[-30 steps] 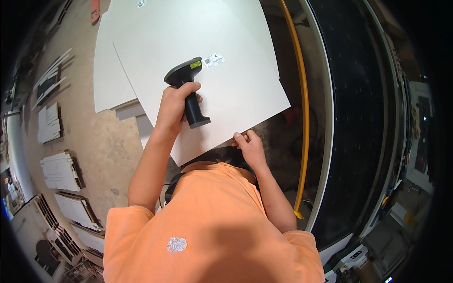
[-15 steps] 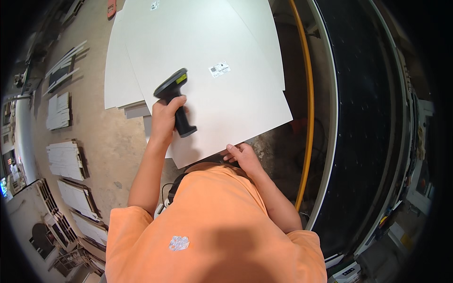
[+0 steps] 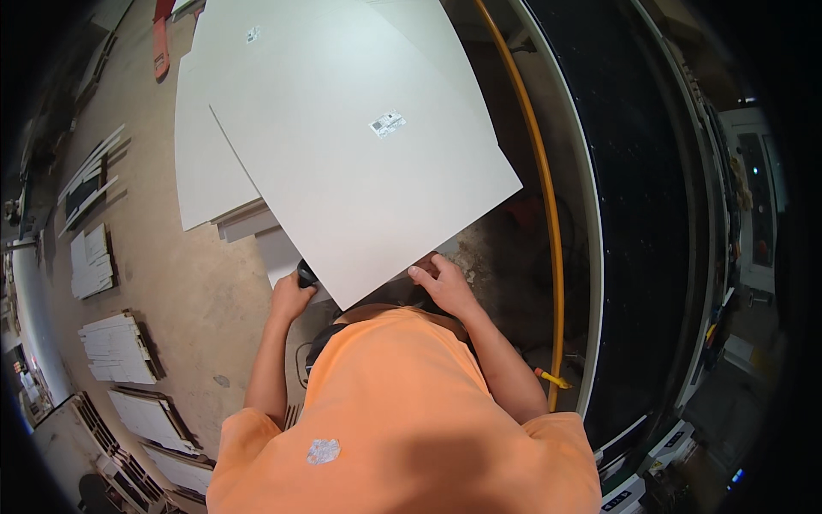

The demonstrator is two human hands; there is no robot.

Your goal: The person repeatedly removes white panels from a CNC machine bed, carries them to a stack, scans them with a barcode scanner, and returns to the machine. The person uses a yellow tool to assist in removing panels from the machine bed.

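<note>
A large white panel [image 3: 385, 197] with a small printed label [image 3: 387, 123] lies turned askew over other white panels [image 3: 205, 163]. My right hand [image 3: 445, 287] grips its near edge, the thumb showing at the edge and the fingers partly hidden beneath. Beside the panel's near left corner, my left hand [image 3: 291, 300] is closed around a black handheld barcode scanner [image 3: 306, 274]. Only a small dark part of the scanner shows; the rest is hidden by the panel and the hand.
A yellow rail [image 3: 548, 188] and a long black-topped machine bed [image 3: 659, 223] run along the right. Stacks of boards [image 3: 118, 347] stand on the floor at left. A red-orange bar-shaped object [image 3: 161, 47] is at the far left.
My left hand has drawn the scanner back from above the panel to beside its near left corner. The top panel has shifted slightly against those below. My right hand stays at the edge.
</note>
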